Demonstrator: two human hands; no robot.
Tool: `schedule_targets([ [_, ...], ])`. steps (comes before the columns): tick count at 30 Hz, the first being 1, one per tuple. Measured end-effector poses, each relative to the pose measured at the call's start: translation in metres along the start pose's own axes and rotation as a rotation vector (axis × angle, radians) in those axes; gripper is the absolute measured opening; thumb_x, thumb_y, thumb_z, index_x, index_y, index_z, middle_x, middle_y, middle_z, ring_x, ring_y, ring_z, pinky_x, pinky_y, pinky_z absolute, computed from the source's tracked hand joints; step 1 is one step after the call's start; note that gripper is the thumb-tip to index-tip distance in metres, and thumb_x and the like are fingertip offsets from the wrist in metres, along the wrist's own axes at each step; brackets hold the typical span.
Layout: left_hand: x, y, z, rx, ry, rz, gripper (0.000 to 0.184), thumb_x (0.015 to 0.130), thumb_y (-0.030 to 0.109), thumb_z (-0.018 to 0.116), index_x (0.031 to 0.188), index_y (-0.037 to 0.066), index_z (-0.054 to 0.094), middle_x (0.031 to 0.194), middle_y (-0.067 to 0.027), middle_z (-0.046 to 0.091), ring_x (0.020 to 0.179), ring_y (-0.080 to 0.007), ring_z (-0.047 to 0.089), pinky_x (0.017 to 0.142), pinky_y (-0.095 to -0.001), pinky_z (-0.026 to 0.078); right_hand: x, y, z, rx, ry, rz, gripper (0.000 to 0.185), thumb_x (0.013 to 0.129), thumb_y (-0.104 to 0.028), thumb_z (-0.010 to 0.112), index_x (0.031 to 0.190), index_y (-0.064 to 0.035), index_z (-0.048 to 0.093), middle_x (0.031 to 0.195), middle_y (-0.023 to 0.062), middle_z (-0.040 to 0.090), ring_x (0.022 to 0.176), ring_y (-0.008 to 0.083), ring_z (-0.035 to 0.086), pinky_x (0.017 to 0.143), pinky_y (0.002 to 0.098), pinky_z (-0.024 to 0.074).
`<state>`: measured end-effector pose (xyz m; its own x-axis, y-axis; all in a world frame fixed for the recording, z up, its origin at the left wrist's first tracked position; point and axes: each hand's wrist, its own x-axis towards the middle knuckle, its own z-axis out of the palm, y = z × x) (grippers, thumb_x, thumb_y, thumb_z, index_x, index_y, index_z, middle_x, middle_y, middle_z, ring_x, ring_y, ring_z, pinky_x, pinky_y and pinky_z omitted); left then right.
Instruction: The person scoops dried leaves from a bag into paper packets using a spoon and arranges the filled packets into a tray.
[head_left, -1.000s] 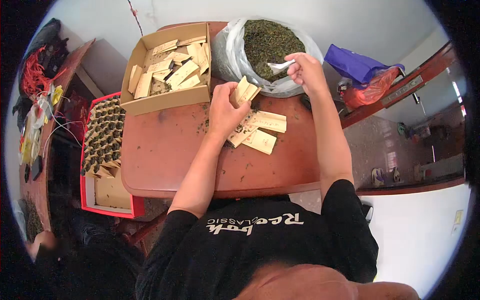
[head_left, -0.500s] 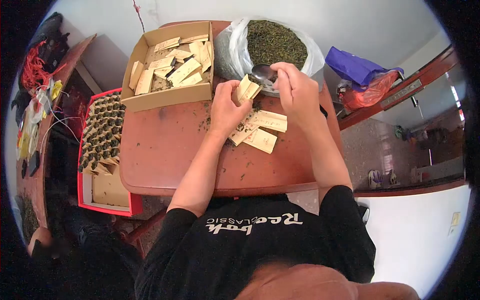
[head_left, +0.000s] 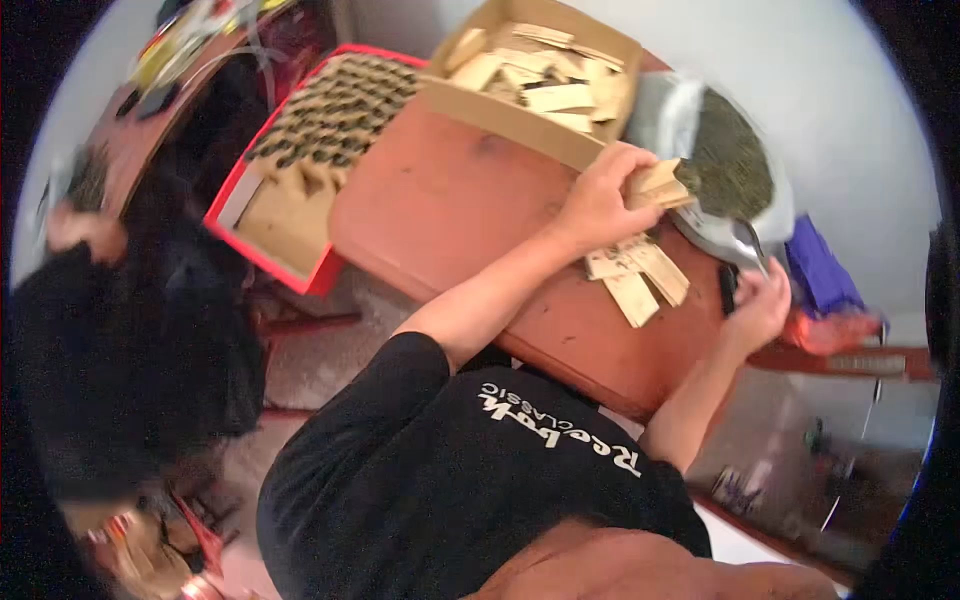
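Nearest is the black cotton-looking T-shirt, and just past it the rounded front edge of a smooth reddish-brown desk. Most of the elbow room is on the left, where a broad stretch of desktop runs to a curved corner. Flat tan paper packets, some with dark markings, lie fanned out and overlapping toward the right.

Right hand is out by the desk's right edge, pinching the thin handle of a shiny metal spoon. The spoon's bowl is at the near rim of a big, crinkly whitish plastic bag; can't tell if they touch. Left hand has thumb and fingers curled round folded tan paper, right beside that rim.

Dark green leafy crumbs fill the bag. Left of it, a straight-walled brown cardboard box holds jumbled packets. Further left, a shallow red-edged box has tight rows of dark-topped paper pieces.
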<state>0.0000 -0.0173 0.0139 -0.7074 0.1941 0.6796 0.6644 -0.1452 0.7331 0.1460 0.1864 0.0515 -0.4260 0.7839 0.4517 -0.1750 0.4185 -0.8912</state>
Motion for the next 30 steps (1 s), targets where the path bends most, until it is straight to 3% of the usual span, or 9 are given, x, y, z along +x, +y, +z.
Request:
schedule_targets([
  [1,-0.002,0.014,-0.018,-0.057,-0.034,-0.112,0.047,0.071,0.013,0.076,0.114,0.003,0.059,0.114,-0.0118,0.057,0.108,-0.0252,0.057,0.094,-0.0351,0.047,-0.001,0.01,-0.009,-0.015,-0.02,-0.057,0.033,0.101,-0.023,0.048,0.121,0.0011,0.058,0.075,0.0038,0.064,0.057,0.0065,0.048,0.05,0.0185,0.0359],
  [4,-0.022,0.02,-0.076,0.062,0.061,0.007,0.051,0.073,0.009,0.074,0.12,0.005,0.056,0.122,-0.0098,0.054,0.114,-0.0222,0.054,0.098,-0.0369,0.047,0.002,0.031,-0.032,0.048,-0.007,0.033,0.038,0.101,-0.027,0.047,0.122,0.0034,0.057,0.076,0.0048,0.063,0.061,0.0074,0.05,0.05,0.0192,0.0348],
  [6,-0.035,0.036,-0.127,0.163,0.177,-0.012,0.048,0.072,0.003,0.073,0.117,0.005,0.057,0.116,-0.0101,0.055,0.11,-0.0228,0.057,0.096,-0.0362,0.049,0.002,0.039,-0.044,0.12,-0.011,0.09,0.036,0.101,-0.024,0.047,0.121,0.0037,0.057,0.074,0.0035,0.062,0.061,0.0078,0.051,0.051,0.0199,0.0354],
  [8,-0.057,0.035,-0.184,0.236,0.268,-0.276,0.05,0.074,-0.002,0.069,0.122,0.004,0.053,0.116,-0.0076,0.053,0.111,-0.0206,0.058,0.094,-0.0344,0.05,0.003,0.046,-0.05,0.162,0.015,0.128,0.036,0.1,-0.021,0.045,0.121,0.0058,0.055,0.072,0.0024,0.06,0.059,0.0079,0.049,0.051,0.0208,0.035],
  [10,-0.082,0.016,-0.242,0.179,0.462,-0.329,0.052,0.079,-0.003,0.065,0.127,0.003,0.047,0.112,-0.0058,0.052,0.11,-0.0178,0.056,0.092,-0.0321,0.051,-0.001,0.044,-0.047,0.188,0.056,0.147,0.036,0.1,-0.021,0.045,0.122,0.0064,0.054,0.071,0.0022,0.058,0.058,0.0078,0.048,0.051,0.021,0.0343],
  [12,-0.096,0.006,-0.29,0.549,0.589,-0.43,0.052,0.078,0.0,0.066,0.127,0.003,0.047,0.112,-0.0098,0.057,0.109,-0.0184,0.057,0.088,-0.031,0.05,-0.002,0.048,-0.047,0.256,0.069,0.168,0.036,0.1,-0.02,0.044,0.122,0.0063,0.054,0.069,0.0022,0.056,0.058,0.0075,0.046,0.051,0.0216,0.0328],
  [15,-0.136,-0.052,-0.366,0.448,0.626,-0.624,0.051,0.076,0.004,0.071,0.122,0.002,0.048,0.111,-0.0122,0.059,0.104,-0.019,0.059,0.077,-0.0293,0.051,-0.003,0.049,-0.044,0.308,0.065,0.154,0.035,0.1,-0.019,0.044,0.121,0.0063,0.054,0.067,0.0019,0.054,0.056,0.0074,0.044,0.05,0.0221,0.0318],
  [21,-0.153,-0.116,-0.38,0.259,0.731,-0.769,0.047,0.073,0.004,0.072,0.114,0.001,0.049,0.096,-0.0113,0.065,0.074,-0.0176,0.063,0.06,-0.0301,0.051,-0.008,0.05,-0.034,0.222,0.058,0.184,0.032,0.099,-0.018,0.045,0.119,0.0062,0.056,0.064,0.0012,0.053,0.052,0.0074,0.042,0.047,0.0221,0.0291],
  [30,-0.165,-0.19,-0.411,0.667,0.645,-0.676,0.046,0.07,0.009,0.077,0.109,-0.002,0.055,0.094,-0.0132,0.068,0.077,-0.0209,0.066,0.069,-0.0324,0.054,-0.01,0.048,-0.027,0.193,0.061,0.245,0.034,0.1,-0.022,0.046,0.12,0.0045,0.054,0.065,0.001,0.055,0.053,0.0075,0.044,0.047,0.0217,0.0302],
])
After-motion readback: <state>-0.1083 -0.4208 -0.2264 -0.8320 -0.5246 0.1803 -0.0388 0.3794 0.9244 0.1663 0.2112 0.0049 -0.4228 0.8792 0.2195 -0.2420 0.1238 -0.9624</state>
